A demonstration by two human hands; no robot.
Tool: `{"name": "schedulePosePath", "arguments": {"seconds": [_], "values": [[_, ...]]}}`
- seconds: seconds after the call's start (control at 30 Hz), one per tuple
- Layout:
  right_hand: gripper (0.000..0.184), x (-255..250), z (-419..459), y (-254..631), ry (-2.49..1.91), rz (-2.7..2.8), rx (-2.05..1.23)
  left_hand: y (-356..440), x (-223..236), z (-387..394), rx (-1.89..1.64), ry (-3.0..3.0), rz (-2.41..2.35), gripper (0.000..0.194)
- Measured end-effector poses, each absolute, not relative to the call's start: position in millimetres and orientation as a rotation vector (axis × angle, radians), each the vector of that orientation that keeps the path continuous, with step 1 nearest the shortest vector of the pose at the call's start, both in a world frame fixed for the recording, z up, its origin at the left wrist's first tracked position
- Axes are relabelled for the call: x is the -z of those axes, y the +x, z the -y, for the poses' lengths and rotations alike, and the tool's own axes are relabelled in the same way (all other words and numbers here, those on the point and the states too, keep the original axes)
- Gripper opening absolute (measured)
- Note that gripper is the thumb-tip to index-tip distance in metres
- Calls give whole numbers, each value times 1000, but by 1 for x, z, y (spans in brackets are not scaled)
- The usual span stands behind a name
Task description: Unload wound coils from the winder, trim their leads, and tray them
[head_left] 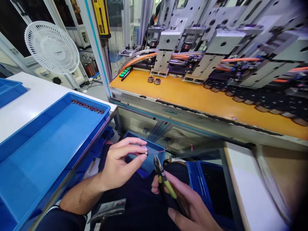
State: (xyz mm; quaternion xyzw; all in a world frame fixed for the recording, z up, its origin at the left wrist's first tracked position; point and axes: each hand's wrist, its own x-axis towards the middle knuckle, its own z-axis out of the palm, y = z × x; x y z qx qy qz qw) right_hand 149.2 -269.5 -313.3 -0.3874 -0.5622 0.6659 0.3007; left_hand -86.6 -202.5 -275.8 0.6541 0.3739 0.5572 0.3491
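Observation:
My left hand (119, 162) pinches a small metal coil part (144, 149) between thumb and fingers, over my lap. A thin pink wire (168, 149) runs from the part to the right. My right hand (186, 200) grips green-handled wire cutters (161, 175), their jaws pointing up just below the part and slightly apart from it. Both hands sit low, in front of the machine bench.
A large blue tray (29, 154) with a row of small parts (88, 106) along its far wall lies on the white table at left. An orange bench (192, 96) holds two small coils (154, 80) under a machine. Smaller blue bins (154, 157) stand below. A white fan (51, 47) stands behind.

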Motion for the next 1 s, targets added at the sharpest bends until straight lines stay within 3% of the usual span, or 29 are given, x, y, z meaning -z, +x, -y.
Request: {"name": "schedulePosePath", "arguments": {"seconds": [0.43,0.7,0.9,1.0], "values": [[53,296,257,129,-894,1443,-1651,-91,277,204,-1434,1708,-972,23],[47,304,256,126,-1060,1518,-1472,-89,277,206,-1421,1708,-964,22],[48,300,254,130,-1125,1445,-1639,-93,284,203,-1442,1804,-905,18],[48,302,257,138,-1100,1397,-1676,-95,289,199,-1524,1876,-799,27]]}}
